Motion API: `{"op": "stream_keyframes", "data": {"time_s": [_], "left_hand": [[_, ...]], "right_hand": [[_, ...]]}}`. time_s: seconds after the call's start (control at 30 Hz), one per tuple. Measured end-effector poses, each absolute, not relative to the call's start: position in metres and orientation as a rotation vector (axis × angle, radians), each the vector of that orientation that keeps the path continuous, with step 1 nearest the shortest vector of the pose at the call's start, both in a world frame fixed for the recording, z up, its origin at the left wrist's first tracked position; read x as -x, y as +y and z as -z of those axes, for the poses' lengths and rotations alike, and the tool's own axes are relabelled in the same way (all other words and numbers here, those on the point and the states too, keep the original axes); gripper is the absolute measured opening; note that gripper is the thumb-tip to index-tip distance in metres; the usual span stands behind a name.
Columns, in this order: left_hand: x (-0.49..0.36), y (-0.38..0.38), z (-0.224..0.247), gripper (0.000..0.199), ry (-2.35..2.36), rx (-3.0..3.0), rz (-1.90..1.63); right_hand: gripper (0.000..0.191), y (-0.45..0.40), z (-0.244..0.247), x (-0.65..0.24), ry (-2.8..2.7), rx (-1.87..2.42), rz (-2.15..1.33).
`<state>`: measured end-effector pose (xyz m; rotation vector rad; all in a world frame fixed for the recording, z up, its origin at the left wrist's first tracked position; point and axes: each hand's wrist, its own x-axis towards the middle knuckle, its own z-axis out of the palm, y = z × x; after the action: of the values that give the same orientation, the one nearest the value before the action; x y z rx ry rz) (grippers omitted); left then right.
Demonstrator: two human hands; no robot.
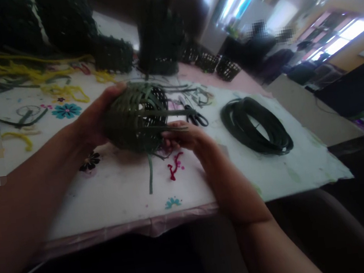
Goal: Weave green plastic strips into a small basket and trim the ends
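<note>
A dark green woven basket (126, 119) lies tilted on its side above the table, its open rim facing right with loose strips sticking out. My left hand (100, 116) is wrapped round the basket's left side; part of its fingers is hidden behind the weave. At the rim, my right hand (182, 135) has its fingers closed by the lower edge, beside the loose strips. What those fingers pinch is too blurred to make out. One green strip (150, 174) hangs down from the basket. Just beyond my right hand lie black-handled scissors (197, 117).
A coil of dark green strip (256, 126) lies to the right on the flowered tablecloth (190, 198). Yellow strips (26, 74) are scattered at the back left. Several dark woven baskets (228, 68) stand along the far side. A red twisted piece (174, 168) lies near the front.
</note>
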<state>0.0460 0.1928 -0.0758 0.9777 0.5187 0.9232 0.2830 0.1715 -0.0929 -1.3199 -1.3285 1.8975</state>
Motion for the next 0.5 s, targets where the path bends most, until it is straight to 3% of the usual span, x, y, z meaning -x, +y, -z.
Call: {"op": "stream_keyframes", "data": {"time_s": [0.5], "left_hand": [[-0.048,0.19,0.07,0.038,0.504,-0.925,-0.959]], "right_hand": [[0.027,0.162,0.078,-0.28,-1.364,1.5,-1.736]]}}
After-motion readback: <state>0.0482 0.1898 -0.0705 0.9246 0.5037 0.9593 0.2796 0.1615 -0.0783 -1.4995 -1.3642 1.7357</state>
